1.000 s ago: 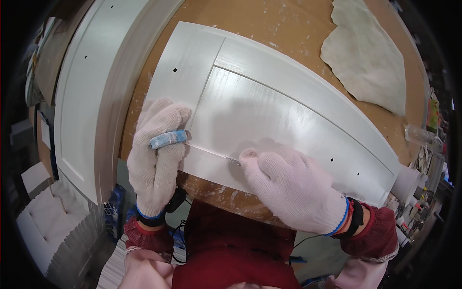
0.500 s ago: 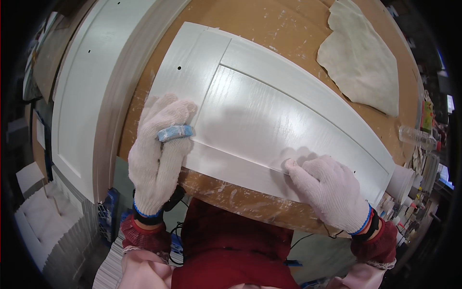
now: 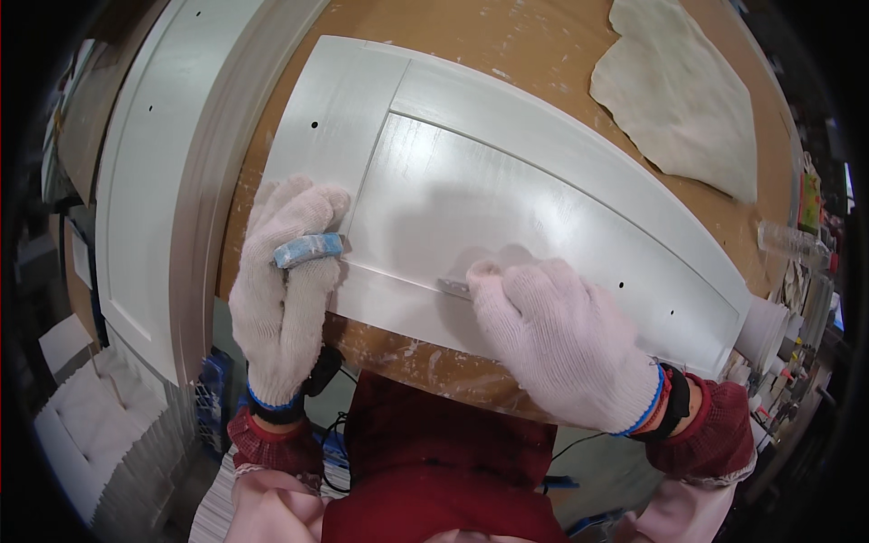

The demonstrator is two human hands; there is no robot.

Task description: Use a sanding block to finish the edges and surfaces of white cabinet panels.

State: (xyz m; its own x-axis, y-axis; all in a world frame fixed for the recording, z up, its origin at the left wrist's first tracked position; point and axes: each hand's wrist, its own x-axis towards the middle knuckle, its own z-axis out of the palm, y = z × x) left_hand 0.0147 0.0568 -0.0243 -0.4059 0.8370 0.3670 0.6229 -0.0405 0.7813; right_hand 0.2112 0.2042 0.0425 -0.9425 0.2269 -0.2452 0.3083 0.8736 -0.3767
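Note:
A white panel [image 3: 507,217] with a curved far edge and a recessed middle lies on a brown-covered table. My left hand [image 3: 285,290], in a white knit glove, rests on the panel's left part. Between its fingers is a worn light-blue block [image 3: 309,250] with whitish smears. My gloved right hand [image 3: 561,339] is over the panel's near side, thumb and fingers pinched together. From its fingertips a small thin grey strip [image 3: 453,287] points left along the groove of the near frame rail; most of the strip is hidden by the glove.
Another long white panel [image 3: 145,199] stands at the left. A pale cloth-like sheet [image 3: 679,100] lies at the far right of the brown table surface [image 3: 507,45]. Beyond the right edge are a clear bottle [image 3: 792,242] and white tubs [image 3: 762,326]. Stacked white sheets [image 3: 109,425] sit lower left.
My right hand has slid left along the panel's near rail, and the thin strip at its fingertips now shows. My left hand stays on the panel with the blue block.

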